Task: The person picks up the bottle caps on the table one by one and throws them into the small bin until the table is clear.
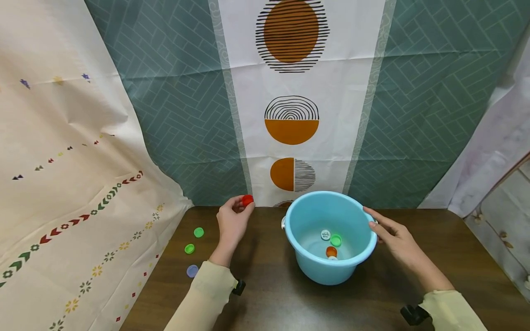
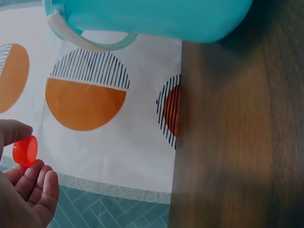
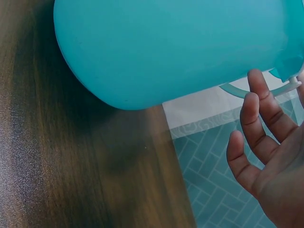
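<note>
My left hand (image 1: 233,221) pinches a red bottle cap (image 1: 247,200) between thumb and fingers, raised near the table's far edge. In the left wrist view the same cap sits between the thumb tip and the fingertips. To the right is a light blue bucket (image 1: 306,257), its mouth facing up and towards me. My right hand (image 1: 393,234) grips its right rim with thumb and index finger; the other fingers hang loosely beside the outer wall in the right wrist view. Inside the bucket lie a white cap (image 1: 325,235), a green cap (image 1: 336,240), an orange cap (image 1: 331,251) and another pale one.
On the dark wooden table (image 1: 265,303), two green caps (image 1: 198,232) and a lavender cap (image 1: 192,271) lie left of my left forearm. A patterned cloth (image 1: 290,174) hangs behind the far edge. A cream cloth (image 1: 83,207) borders the left side.
</note>
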Action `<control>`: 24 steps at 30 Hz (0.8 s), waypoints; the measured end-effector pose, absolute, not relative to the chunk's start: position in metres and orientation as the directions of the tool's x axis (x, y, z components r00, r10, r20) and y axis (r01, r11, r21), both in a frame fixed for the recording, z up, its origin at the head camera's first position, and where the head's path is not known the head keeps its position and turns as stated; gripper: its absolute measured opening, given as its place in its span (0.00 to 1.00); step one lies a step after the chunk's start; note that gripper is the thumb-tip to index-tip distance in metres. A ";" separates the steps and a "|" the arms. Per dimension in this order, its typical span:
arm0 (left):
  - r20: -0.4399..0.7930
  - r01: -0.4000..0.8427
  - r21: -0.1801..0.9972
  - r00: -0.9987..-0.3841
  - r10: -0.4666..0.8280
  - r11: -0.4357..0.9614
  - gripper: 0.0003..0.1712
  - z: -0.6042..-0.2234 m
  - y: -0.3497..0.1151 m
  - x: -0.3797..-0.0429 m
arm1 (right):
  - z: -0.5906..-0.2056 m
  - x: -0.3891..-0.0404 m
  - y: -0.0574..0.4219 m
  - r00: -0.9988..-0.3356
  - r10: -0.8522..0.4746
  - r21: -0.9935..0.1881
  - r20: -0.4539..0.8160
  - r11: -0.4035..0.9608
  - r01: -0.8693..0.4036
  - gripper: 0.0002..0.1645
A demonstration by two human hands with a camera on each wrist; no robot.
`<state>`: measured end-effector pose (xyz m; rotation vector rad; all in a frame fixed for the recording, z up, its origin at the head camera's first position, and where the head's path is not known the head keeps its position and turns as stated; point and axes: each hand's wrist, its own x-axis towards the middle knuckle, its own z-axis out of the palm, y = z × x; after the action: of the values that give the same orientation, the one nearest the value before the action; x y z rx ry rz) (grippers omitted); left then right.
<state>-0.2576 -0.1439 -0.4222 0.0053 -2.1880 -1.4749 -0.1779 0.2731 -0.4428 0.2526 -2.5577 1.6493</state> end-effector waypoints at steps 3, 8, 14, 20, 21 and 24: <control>0.405 0.285 0.872 -0.877 -0.260 0.397 0.17 -0.418 -0.140 -0.256 | -0.443 -0.178 0.273 -0.984 -0.087 -0.896 0.158 0.407 -0.180 0.30; 0.413 0.304 0.873 -0.876 -0.250 0.380 0.17 -0.413 -0.134 -0.253 | -0.443 -0.178 0.273 -0.983 -0.092 -0.898 0.157 0.401 -0.181 0.30; 0.423 0.320 0.869 -0.876 -0.231 0.377 0.16 -0.409 -0.127 -0.252 | -0.443 -0.179 0.273 -0.982 -0.097 -0.904 0.160 0.385 -0.185 0.30; 0.425 0.339 0.872 -0.882 -0.203 0.352 0.17 -0.406 -0.119 -0.250 | -0.443 -0.178 0.273 -0.982 -0.098 -0.904 0.159 0.386 -0.185 0.30; 0.427 0.345 0.872 -0.883 -0.196 0.346 0.18 -0.405 -0.117 -0.250 | -0.443 -0.178 0.273 -0.982 -0.098 -0.904 0.160 0.386 -0.186 0.30; 0.436 0.363 0.870 -0.882 -0.179 0.334 0.18 -0.401 -0.112 -0.248 | -0.442 -0.178 0.273 -0.982 -0.097 -0.902 0.164 0.388 -0.189 0.30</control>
<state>-0.2482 -0.1116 -0.4009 -0.1612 -2.1451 -1.5741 -0.1780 0.2733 -0.4424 0.2632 -2.5462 1.6720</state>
